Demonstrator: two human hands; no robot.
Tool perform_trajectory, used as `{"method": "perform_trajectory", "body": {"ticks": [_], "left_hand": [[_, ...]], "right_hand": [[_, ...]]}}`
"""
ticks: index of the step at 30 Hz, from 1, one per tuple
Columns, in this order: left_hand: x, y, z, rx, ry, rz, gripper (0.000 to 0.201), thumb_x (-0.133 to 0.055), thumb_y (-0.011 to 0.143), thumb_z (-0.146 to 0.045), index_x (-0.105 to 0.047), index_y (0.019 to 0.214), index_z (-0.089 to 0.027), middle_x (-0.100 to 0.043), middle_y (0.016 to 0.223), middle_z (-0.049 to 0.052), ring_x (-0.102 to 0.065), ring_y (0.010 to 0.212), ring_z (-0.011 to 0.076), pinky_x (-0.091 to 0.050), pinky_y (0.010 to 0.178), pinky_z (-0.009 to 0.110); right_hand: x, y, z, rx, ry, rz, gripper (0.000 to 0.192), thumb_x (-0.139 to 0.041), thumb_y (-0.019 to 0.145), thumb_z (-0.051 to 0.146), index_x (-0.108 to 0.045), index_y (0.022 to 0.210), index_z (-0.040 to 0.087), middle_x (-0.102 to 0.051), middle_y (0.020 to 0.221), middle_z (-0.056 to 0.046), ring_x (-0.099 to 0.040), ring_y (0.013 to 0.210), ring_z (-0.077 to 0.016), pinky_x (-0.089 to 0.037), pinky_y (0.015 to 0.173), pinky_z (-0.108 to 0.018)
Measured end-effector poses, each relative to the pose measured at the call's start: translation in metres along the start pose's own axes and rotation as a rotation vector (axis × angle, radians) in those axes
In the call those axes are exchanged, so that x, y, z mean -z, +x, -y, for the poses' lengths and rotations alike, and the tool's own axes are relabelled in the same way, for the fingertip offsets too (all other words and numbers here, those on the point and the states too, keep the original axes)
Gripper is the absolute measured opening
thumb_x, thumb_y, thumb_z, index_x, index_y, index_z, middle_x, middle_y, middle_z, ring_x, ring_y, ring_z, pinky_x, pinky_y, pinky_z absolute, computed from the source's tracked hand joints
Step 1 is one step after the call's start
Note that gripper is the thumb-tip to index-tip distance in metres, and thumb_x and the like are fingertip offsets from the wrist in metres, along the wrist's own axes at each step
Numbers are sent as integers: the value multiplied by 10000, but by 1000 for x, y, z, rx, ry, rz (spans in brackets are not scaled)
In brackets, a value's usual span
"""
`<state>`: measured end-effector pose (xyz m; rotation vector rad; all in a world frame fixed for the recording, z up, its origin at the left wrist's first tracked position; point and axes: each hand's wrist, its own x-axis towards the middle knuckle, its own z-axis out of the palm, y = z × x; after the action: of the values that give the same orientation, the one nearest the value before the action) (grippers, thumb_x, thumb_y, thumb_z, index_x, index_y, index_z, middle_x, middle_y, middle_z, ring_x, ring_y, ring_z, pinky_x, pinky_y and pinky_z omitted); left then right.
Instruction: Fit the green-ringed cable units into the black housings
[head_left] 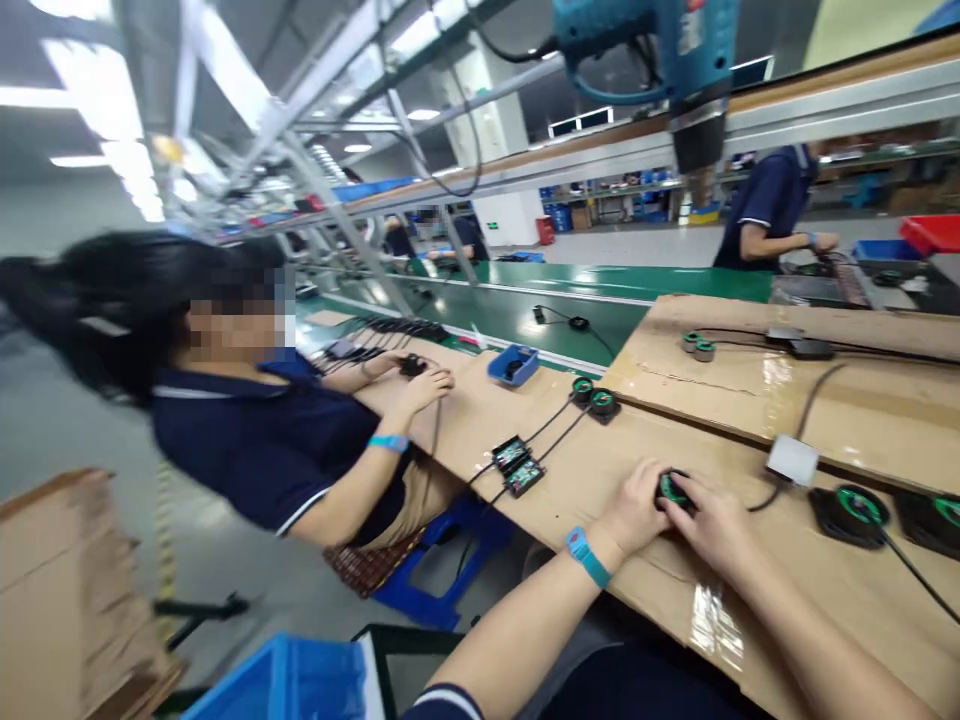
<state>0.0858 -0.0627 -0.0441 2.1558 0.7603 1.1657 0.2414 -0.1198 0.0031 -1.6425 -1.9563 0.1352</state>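
Note:
Both my hands meet on a small round black part with a green ring (671, 490) on the cardboard-covered bench (622, 590). My left hand (636, 508), with a blue wristband, grips its left side. My right hand (709, 520) covers its right side. A black cable runs from the part to a white box (792, 460). Two more round black parts with green rings (851, 510) lie to the right.
Two open circuit modules (517, 465) with cables to round parts (594, 398) lie ahead on the left. A blue bin (514, 365) sits by the green conveyor (570, 300). A co-worker (255, 420) sits at my left. A blue power tool (675, 60) hangs overhead. Another person (772, 205) stands behind.

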Motion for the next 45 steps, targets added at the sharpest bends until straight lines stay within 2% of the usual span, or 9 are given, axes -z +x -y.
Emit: {"method": "perform_trajectory", "body": {"ticks": [3, 6, 11, 16, 20, 25, 29, 38, 45], "left_hand": [[2, 0, 5, -33, 53, -78, 1041, -865, 640, -544, -334, 1444, -150, -507, 1384, 209, -485, 1333, 382, -443, 1127, 584], [7, 1, 4, -64, 62, -191, 1223, -816, 564, -731, -269, 1485, -141, -460, 1424, 249, -438, 1368, 415, -402, 1141, 618], [13, 3, 3, -124, 31, -277, 1220, -724, 557, -829, -286, 1470, -148, -463, 1407, 256, -456, 1344, 406, -418, 1116, 613], [13, 5, 6, -201, 16, -286, 1253, -661, 517, -905, -310, 1453, -149, -478, 1385, 237, -492, 1301, 403, -451, 1070, 619], [13, 5, 5, -201, 9, -299, 1150, -547, 629, -922, -340, 1438, -132, -478, 1378, 245, -494, 1296, 389, -453, 1063, 616], [14, 4, 4, -145, 26, -289, 1107, -483, 665, -935, -381, 1401, -115, -489, 1358, 252, -497, 1292, 389, -445, 1067, 619], [11, 5, 4, -111, 63, -226, 1088, -510, 644, -935, -437, 1351, -112, -484, 1368, 257, -504, 1290, 381, -455, 1073, 595], [-3, 6, 5, -74, 200, 49, 1113, -731, 556, -828, -457, 1375, -125, -489, 1414, 238, -538, 1280, 362, -476, 1093, 513], [-3, 11, 8, -119, 185, 83, 1084, -750, 584, -797, -455, 1368, -108, -563, 1304, 239, -622, 1156, 354, -538, 1010, 467]], "right_hand": [[13, 1, -6, 20, -33, -211, 360, -623, 890, 448, -724, 1141, 210, -693, 1202, -130, -688, 1035, -304, -565, 939, -448], [17, 2, -9, -21, -93, -309, 369, -639, 876, 455, -724, 1151, 225, -695, 1213, -113, -694, 1034, -298, -576, 921, -420], [-3, 7, -17, -99, -275, 94, 384, -555, 871, 466, -767, 1074, 219, -700, 1209, -130, -724, 931, -314, -610, 769, -411], [0, 9, -18, -64, -296, -133, 469, -507, 916, 526, -757, 1124, 188, -674, 1261, -135, -721, 968, -290, -608, 769, -369], [2, 11, -22, -56, -365, 101, 457, -457, 944, 485, -770, 1089, 185, -706, 1184, -142, -737, 835, -286, -604, 678, -379], [-5, 4, -38, -95, -351, -103, 508, -469, 938, 548, -742, 1165, 185, -657, 1284, -142, -703, 1017, -310, -596, 827, -399], [-19, -1, -43, -62, -382, 84, 473, -409, 959, 457, -731, 1171, 183, -640, 1287, -171, -709, 974, -313, -600, 775, -419], [-19, -3, -46, 4, -252, 5, 448, -441, 899, 464, -723, 1119, 193, -677, 1214, -149, -664, 1093, -323, -595, 818, -412], [-21, 3, -59, -57, -191, 71, 574, -421, 872, 612, -682, 1167, 195, -672, 1244, -152, -675, 1076, -350, -589, 810, -459]]}}
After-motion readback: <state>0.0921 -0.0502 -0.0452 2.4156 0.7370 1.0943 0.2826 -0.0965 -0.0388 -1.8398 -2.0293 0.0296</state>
